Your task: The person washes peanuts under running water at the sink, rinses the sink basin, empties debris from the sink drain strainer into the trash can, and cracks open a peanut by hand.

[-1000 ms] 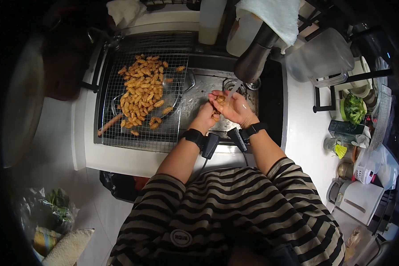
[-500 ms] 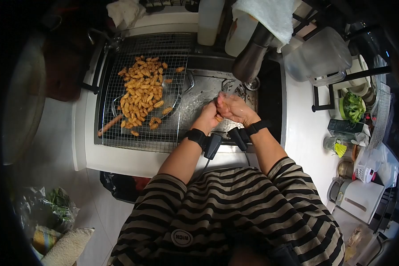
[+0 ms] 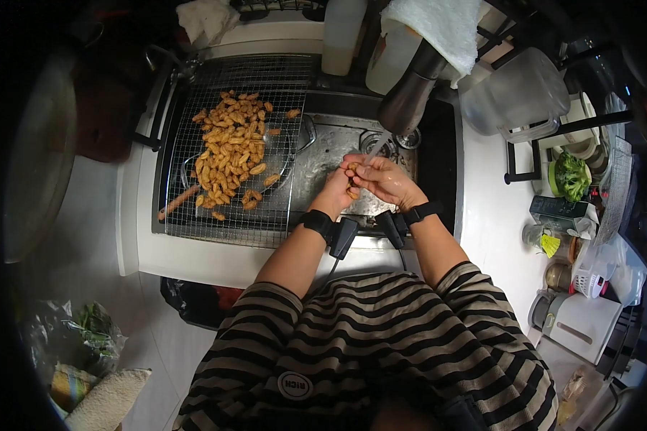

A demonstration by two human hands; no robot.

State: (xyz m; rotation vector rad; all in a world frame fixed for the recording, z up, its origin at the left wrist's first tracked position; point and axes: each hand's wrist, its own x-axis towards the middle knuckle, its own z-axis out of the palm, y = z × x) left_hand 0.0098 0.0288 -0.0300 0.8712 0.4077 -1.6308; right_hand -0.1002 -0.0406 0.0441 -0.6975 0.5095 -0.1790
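My left hand [image 3: 333, 192] is cupped around a few peanuts in their shells [image 3: 352, 192] over the sink [image 3: 323, 136]. The fingers of my right hand [image 3: 388, 182] are closed against the same peanuts, and the two hands touch. From the dark tap [image 3: 402, 104] a stream of water runs down onto them. To the left, a wire rack [image 3: 266, 72] lies across the sink with a heap of unshelled peanuts [image 3: 230, 151] on it. Beneath the rack, a metal pot or bowl with a loop handle [image 3: 309, 131] partly shows.
A wooden handle [image 3: 178, 202] slants at the rack's left. Behind the sink stand plastic jugs [image 3: 341, 43], and a white cloth [image 3: 438, 29] drapes near the tap. On the right are a clear plastic container [image 3: 514, 93], broccoli [image 3: 572, 176] and a white appliance [image 3: 579, 327].
My right hand has shifted from covering my left palm to pinching at its fingers. More of the peanuts between the hands now shows. The heap on the rack looks unchanged.
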